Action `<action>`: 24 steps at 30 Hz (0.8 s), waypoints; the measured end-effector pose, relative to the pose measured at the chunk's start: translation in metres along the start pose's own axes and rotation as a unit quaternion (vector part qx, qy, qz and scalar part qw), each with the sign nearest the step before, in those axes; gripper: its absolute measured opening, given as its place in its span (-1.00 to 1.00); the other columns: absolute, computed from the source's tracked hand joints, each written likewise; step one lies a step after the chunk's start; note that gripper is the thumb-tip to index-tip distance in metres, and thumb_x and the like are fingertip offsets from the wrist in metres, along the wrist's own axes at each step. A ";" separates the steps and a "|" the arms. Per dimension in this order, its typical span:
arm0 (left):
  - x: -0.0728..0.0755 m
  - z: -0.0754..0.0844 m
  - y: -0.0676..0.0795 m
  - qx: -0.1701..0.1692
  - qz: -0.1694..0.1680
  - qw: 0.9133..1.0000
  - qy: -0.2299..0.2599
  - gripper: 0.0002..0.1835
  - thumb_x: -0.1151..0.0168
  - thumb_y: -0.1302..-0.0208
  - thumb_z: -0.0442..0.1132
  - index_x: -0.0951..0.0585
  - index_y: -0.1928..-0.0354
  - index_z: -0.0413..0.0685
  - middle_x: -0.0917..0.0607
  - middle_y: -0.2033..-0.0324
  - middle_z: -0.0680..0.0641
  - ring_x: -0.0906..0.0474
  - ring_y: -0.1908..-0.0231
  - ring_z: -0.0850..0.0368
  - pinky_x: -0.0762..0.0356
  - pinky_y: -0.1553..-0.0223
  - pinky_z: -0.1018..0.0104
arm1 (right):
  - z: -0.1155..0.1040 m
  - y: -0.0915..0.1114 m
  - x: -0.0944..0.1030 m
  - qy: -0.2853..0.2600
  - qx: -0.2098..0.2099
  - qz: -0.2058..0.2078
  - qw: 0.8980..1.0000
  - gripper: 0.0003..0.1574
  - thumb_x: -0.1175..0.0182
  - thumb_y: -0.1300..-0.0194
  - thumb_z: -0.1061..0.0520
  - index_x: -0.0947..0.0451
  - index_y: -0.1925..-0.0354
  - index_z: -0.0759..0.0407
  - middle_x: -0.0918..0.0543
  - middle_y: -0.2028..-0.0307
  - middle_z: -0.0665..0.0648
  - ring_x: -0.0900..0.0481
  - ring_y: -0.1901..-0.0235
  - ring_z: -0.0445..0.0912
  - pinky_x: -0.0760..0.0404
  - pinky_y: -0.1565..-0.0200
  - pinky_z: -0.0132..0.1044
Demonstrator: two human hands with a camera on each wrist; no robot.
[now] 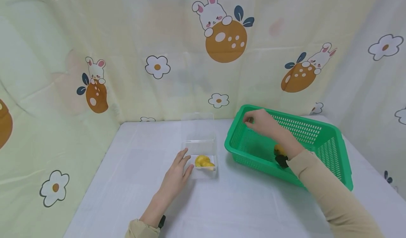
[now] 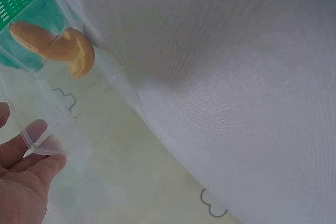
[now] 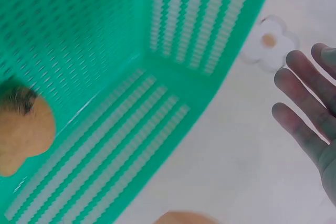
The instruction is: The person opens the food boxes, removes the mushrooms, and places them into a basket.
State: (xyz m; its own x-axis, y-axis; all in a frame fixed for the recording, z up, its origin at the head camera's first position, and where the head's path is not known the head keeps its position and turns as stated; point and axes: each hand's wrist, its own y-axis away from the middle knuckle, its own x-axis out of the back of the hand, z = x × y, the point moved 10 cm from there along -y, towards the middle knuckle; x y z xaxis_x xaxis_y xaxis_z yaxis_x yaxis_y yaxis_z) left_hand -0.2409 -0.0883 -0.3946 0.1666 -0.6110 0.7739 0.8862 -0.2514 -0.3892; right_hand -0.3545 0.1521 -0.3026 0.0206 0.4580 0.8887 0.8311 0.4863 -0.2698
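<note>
A clear plastic box (image 1: 216,162) with its lid (image 1: 198,127) raised stands mid-table. Inside lies a yellow, mushroom-shaped piece (image 1: 203,161), a rounded lobe joined to a curved cap in the left wrist view. My left hand (image 1: 175,178) is at the box's left side, fingers extended and spread, fingertips right at its wall. Over the left part of a green basket (image 1: 253,162) hovers my right hand (image 1: 261,122); its fingers (image 3: 299,129) look apart and hold nothing visible in the right wrist view. A tan-yellow rounded piece with a dark patch (image 3: 31,124) lies in the basket, partly hidden by my forearm.
White cloth covers the table (image 1: 133,171). The slatted basket takes up the right side, its raised rim (image 1: 330,127) running near the back curtain (image 1: 177,90). The curtain, printed with rabbits and flowers, hangs behind and along the sides.
</note>
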 end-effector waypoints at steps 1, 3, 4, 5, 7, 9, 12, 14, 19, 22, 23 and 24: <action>0.000 0.000 0.000 -0.001 0.001 1.000 -0.001 -0.60 -0.12 -0.32 -0.21 -0.48 -0.08 -0.36 -0.29 -0.28 -0.17 -0.17 -0.28 -0.08 -0.36 -0.11 0.10 | -0.008 -0.002 -0.002 -0.003 0.009 -0.001 1.000 -0.89 -0.16 -0.17 0.36 -0.62 0.37 0.25 -0.64 0.43 0.10 -0.54 0.40 -0.06 -0.56 0.34 -0.18; 0.000 0.000 0.000 -0.001 0.002 1.000 -0.001 -0.61 -0.13 -0.32 -0.21 -0.48 -0.08 -0.36 -0.29 -0.28 -0.17 -0.17 -0.28 -0.08 -0.36 -0.11 0.10 | -0.022 -0.005 -0.006 -0.013 0.021 -0.005 1.000 -0.90 -0.17 -0.17 0.36 -0.62 0.35 0.27 -0.64 0.41 0.10 -0.54 0.37 -0.06 -0.56 0.31 -0.18; 0.000 -0.001 0.000 0.000 0.002 1.000 0.000 -0.61 -0.13 -0.32 -0.22 -0.48 -0.08 -0.36 -0.30 -0.27 -0.17 -0.17 -0.28 -0.08 -0.36 -0.11 0.10 | -0.029 -0.006 -0.008 -0.017 0.024 -0.006 1.000 -0.90 -0.17 -0.17 0.35 -0.62 0.34 0.26 -0.64 0.41 0.09 -0.54 0.36 -0.06 -0.56 0.30 -0.19; 0.000 -0.001 0.001 0.000 0.002 1.000 0.000 -0.61 -0.13 -0.32 -0.22 -0.49 -0.08 -0.36 -0.30 -0.27 -0.16 -0.17 -0.28 -0.08 -0.36 -0.11 0.10 | -0.036 -0.007 -0.011 -0.021 0.030 -0.009 0.999 -0.90 -0.17 -0.17 0.35 -0.62 0.33 0.27 -0.64 0.40 0.10 -0.54 0.36 -0.06 -0.56 0.28 -0.19; 0.000 -0.001 0.001 -0.001 0.003 1.000 -0.002 -0.61 -0.14 -0.31 -0.22 -0.48 -0.07 -0.37 -0.30 -0.27 -0.17 -0.17 -0.27 -0.10 -0.36 -0.12 0.08 | -0.049 -0.008 -0.016 -0.028 0.042 -0.015 0.999 -0.89 -0.18 -0.17 0.34 -0.62 0.31 0.26 -0.65 0.39 0.09 -0.54 0.34 -0.07 -0.55 0.27 -0.20; 0.000 -0.002 0.001 -0.002 0.004 1.000 -0.002 -0.61 -0.14 -0.31 -0.22 -0.48 -0.07 -0.37 -0.30 -0.27 -0.18 -0.17 -0.27 -0.12 -0.34 -0.12 0.07 | -0.063 -0.008 -0.021 -0.035 0.056 -0.021 0.998 -0.90 -0.19 -0.17 0.33 -0.62 0.31 0.24 -0.64 0.39 0.07 -0.52 0.33 -0.08 -0.55 0.25 -0.22; 0.000 -0.001 0.001 -0.007 0.007 1.000 -0.002 -0.61 -0.14 -0.31 -0.23 -0.48 -0.07 -0.38 -0.30 -0.26 -0.19 -0.17 -0.27 -0.14 -0.34 -0.12 0.06 | -0.081 -0.009 -0.029 -0.049 0.080 -0.028 0.995 -0.90 -0.19 -0.17 0.33 -0.62 0.33 0.22 -0.64 0.39 0.05 -0.51 0.32 -0.06 -0.55 0.24 -0.20; 0.001 -0.001 0.002 -0.008 0.009 1.000 -0.001 -0.61 -0.14 -0.31 -0.23 -0.48 -0.07 -0.38 -0.31 -0.26 -0.19 -0.17 -0.27 -0.14 -0.35 -0.12 0.06 | -0.091 -0.011 -0.035 -0.054 0.097 -0.034 0.993 -0.91 -0.19 -0.17 0.33 -0.61 0.33 0.22 -0.63 0.40 0.04 -0.52 0.31 -0.03 -0.55 0.23 -0.19; 0.002 0.000 0.002 -0.016 0.014 1.000 -0.003 -0.61 -0.15 -0.30 -0.23 -0.49 -0.06 -0.39 -0.32 -0.25 -0.20 -0.19 -0.26 -0.13 -0.37 -0.10 0.07 | -0.109 -0.013 -0.060 -0.040 0.128 -0.061 0.989 -0.93 -0.19 -0.19 0.29 -0.60 0.31 0.20 -0.63 0.38 0.00 -0.53 0.30 -0.05 -0.55 0.23 -0.28; 0.002 0.001 0.001 -0.017 0.014 1.000 -0.005 -0.60 -0.16 -0.30 -0.22 -0.49 -0.06 -0.38 -0.33 -0.25 -0.20 -0.20 -0.26 -0.13 -0.37 -0.10 0.08 | -0.114 -0.015 -0.076 -0.037 0.133 -0.083 0.987 -0.92 -0.20 -0.20 0.27 -0.60 0.30 0.18 -0.63 0.37 -0.01 -0.53 0.30 -0.08 -0.55 0.23 -0.34; 0.002 0.001 0.000 -0.018 0.015 1.000 -0.005 -0.60 -0.16 -0.30 -0.22 -0.49 -0.06 -0.38 -0.33 -0.25 -0.20 -0.20 -0.25 -0.12 -0.38 -0.09 0.08 | -0.115 -0.015 -0.082 -0.037 0.132 -0.091 0.986 -0.92 -0.20 -0.20 0.27 -0.60 0.29 0.18 -0.63 0.36 0.00 -0.53 0.30 -0.08 -0.54 0.21 -0.34; 0.001 0.001 0.000 -0.018 0.014 1.000 -0.005 -0.60 -0.15 -0.30 -0.22 -0.49 -0.06 -0.38 -0.33 -0.25 -0.20 -0.20 -0.25 -0.12 -0.38 -0.09 0.07 | -0.116 -0.015 -0.087 -0.037 0.130 -0.099 0.986 -0.92 -0.21 -0.20 0.28 -0.60 0.29 0.18 -0.63 0.36 -0.01 -0.54 0.29 -0.07 -0.54 0.21 -0.34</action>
State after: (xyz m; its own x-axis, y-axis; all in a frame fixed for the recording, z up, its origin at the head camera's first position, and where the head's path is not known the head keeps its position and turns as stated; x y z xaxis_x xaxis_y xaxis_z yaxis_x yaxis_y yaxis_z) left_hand -0.2403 -0.0883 -0.3929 0.1960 -0.6106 0.7673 0.8653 -0.2604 -0.4283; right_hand -0.3041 0.0185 -0.3328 -0.1769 0.3828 0.9067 0.6442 0.7415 -0.1873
